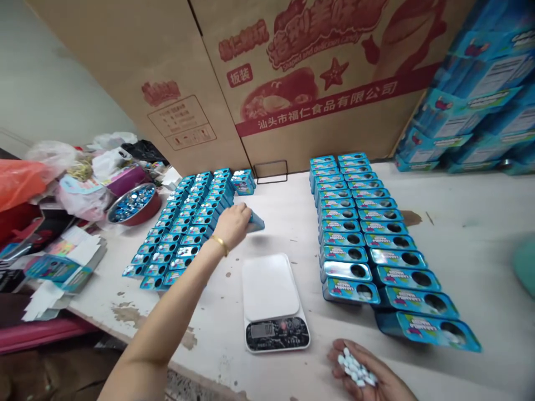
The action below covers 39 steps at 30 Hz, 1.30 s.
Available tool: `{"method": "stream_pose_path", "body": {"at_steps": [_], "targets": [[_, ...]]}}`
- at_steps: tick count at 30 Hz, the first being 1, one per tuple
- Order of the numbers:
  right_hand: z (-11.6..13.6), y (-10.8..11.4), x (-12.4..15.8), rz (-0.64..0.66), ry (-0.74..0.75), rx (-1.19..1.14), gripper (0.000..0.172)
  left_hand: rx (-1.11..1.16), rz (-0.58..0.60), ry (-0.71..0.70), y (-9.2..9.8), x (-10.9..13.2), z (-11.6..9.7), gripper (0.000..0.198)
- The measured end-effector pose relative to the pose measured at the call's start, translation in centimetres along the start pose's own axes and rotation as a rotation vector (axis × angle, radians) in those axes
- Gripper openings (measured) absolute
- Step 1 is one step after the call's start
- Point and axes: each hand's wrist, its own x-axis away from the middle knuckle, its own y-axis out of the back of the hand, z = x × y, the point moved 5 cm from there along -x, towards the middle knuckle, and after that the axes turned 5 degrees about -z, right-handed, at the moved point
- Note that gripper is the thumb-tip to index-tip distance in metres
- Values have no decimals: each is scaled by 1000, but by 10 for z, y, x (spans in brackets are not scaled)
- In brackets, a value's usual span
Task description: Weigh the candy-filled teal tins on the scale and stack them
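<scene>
My left hand [232, 225], with a gold bangle on the wrist, grips a blue tin [256, 221] at the table's middle. That tin is close to the end of the rows of blue tins [184, 228] on the left. My right hand [368, 372] lies palm up at the near edge, cupping a small heap of white candies [354, 366]. Beside it, more blue tins [368, 250] stand in a double row, with round holes in their lids. A white digital kitchen scale [271, 303] sits between my hands, bare on top.
A large printed cardboard carton [317, 83] stands along the back of the white table [460, 267]. Stacked blue boxes [472, 100] rise at the right. A red bowl of blue-wrapped pieces [134, 203], plastic bags [50, 161] and paper scraps [71, 262] crowd the left edge.
</scene>
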Motion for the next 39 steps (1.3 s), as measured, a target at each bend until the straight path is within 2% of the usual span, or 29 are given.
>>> {"method": "stream_pose_path", "body": {"at_steps": [3,5,7,9,11,13,15,17,19,21,23,26,32,34,36,39], "targets": [[1,0,7,-18,28,-26,22,26,47,-142,28,49,-50,15],[0,0,10,-4,51,-45,18,39,98,-183,32,71,-76,15],[-4,1,15,15,54,-56,15,44,139,-188,30,84,-91,15],[-9,3,20,26,41,-64,12,65,138,-171,28,88,-96,16],[-15,3,27,43,13,-74,10,124,53,-154,33,92,-97,23],[-21,2,34,56,-5,-88,9,217,-89,-130,42,102,-102,30],[-24,1,40,70,-11,-102,11,346,-192,-121,47,121,-118,29],[-26,0,42,97,-16,-127,12,500,-177,-177,42,146,-149,25],[-29,-2,43,147,-43,-168,11,609,-83,-291,29,171,-188,26],[-34,-5,43,206,-85,-207,10,612,-5,-348,15,191,-220,28],[-38,-8,43,257,-121,-222,10,578,23,-326,4,202,-237,26],[-43,-10,43,279,-143,-217,9,588,27,-268,-2,206,-240,21],[-45,-9,37,229,-161,-189,12,722,-15,-249,-1,207,-223,22],[-43,-8,34,225,-151,-175,14,784,-88,-264,1,209,-216,20],[-41,-7,32,206,-133,-148,17,839,-213,-227,3,209,-201,16],[-36,-7,31,142,-100,-98,23,889,-441,19,5,204,-158,12]]}}
